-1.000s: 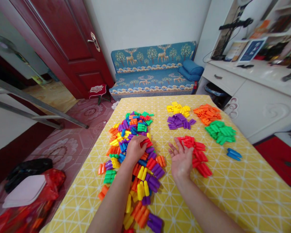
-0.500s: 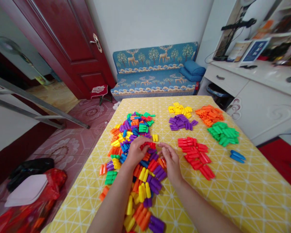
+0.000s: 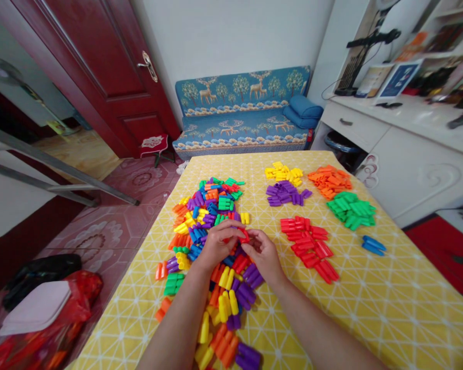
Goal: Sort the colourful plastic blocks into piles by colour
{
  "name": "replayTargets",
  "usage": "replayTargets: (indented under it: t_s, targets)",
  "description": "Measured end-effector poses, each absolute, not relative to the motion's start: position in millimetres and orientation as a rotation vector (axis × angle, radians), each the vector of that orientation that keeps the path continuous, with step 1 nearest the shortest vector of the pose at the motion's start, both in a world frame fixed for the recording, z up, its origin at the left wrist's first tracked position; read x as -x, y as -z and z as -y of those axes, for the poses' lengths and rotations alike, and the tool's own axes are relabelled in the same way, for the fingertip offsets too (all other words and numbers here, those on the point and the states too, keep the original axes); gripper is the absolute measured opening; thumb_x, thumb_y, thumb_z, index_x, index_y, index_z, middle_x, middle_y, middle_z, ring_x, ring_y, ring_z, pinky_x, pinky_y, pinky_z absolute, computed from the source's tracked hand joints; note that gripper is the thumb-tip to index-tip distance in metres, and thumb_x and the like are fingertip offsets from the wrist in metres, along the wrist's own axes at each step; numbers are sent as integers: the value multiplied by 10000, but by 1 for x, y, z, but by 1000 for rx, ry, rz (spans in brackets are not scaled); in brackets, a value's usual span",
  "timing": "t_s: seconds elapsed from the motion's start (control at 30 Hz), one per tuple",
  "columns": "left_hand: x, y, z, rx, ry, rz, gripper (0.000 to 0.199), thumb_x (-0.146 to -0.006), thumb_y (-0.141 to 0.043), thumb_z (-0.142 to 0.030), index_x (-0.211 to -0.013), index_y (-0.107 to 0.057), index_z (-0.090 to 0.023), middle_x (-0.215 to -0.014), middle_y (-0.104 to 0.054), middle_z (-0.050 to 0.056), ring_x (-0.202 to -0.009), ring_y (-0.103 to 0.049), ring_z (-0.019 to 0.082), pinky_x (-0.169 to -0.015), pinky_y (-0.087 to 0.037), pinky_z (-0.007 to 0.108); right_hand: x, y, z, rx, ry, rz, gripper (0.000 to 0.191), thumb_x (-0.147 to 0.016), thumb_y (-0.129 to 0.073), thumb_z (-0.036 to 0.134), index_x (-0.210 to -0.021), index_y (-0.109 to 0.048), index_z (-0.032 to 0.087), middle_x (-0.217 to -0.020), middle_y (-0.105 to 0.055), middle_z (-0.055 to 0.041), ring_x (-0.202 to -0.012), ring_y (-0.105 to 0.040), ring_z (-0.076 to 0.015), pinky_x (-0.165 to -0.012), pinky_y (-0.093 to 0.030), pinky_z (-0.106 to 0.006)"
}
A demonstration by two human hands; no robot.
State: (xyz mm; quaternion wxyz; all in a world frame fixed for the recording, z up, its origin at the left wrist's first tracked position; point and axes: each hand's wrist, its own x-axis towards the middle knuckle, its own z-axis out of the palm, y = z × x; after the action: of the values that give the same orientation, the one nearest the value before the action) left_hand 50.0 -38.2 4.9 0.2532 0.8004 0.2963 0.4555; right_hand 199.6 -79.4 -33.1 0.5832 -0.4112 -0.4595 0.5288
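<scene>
Over the mixed pile of plastic bullet-shaped building blocks [image 3: 224,204], my left hand [image 3: 220,245] is closed on a red building block [image 3: 245,236]. My right hand [image 3: 265,253] meets it from the other side, its thumb and fingers pinched on the same block. Fingers cover part of that block. Sorted by colour on the right lie red blocks [image 3: 308,244], purple blocks [image 3: 285,194], yellow blocks [image 3: 283,173], orange blocks [image 3: 329,181] and green blocks [image 3: 352,210]. A blue block [image 3: 373,245] lies apart near the right edge.
A yellow patterned cloth [image 3: 332,318] covers the table. Behind it stands a blue sofa [image 3: 239,123], with a white cabinet [image 3: 420,154] at the right. On the floor at the left are a red plastic bag [image 3: 87,295] and a metal frame [image 3: 61,180].
My right hand has moved left and closed on the red block that my left hand holds. The block groups lie as before; the view has shifted slightly.
</scene>
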Motion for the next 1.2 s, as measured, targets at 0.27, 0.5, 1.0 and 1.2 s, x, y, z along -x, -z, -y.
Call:
replayTargets:
  t_s: [0.27,0.5,1.0,1.2]
  targets:
    - [-53,-9,41,-2101,-1275,-789,228,-792,-531,-13,-785,-686,-181,-1010,-701,74,-914,-678,163,-804,-553,302,-202,33,81,1001,-1204,1131,467,-713,-731,271,-1155,-588,226,-943,-666,-16,-778,-605,-148,-712,-507,-276]
    - [-51,-4,36,-2188,-1255,-847,196,-816,-581,-61,-885,-700,-199,-955,-709,70,-917,-655,175,-822,-537,339,-218,19,80,1155,-788,1419,360,-761,-706,358,-1084,-625,221,-1016,-650,-49,-896,-609,-189,-794,-504,-324]
    - [-48,8,24,-2465,-938,-1342,328,-820,-627,-201,-1146,-651,-226,-1287,-584,103,-1150,-567,267,-981,-474,456,-380,31,55,2036,-107,1717,428,-725,-614,533,-999,-697,214,-1079,-642,-138,-970,-607,-287,-843,-485,-417]
    - [-51,6,25,-2580,-751,-1406,231,-857,-600,-308,-1043,-708,-223,-1262,-608,98,-1171,-538,289,-998,-433,493,-339,13,52,1849,0,1641,434,-786,-580,462,-1069,-672,146,-1224,-596,-166,-1143,-541,-304,-994,-420,-454]
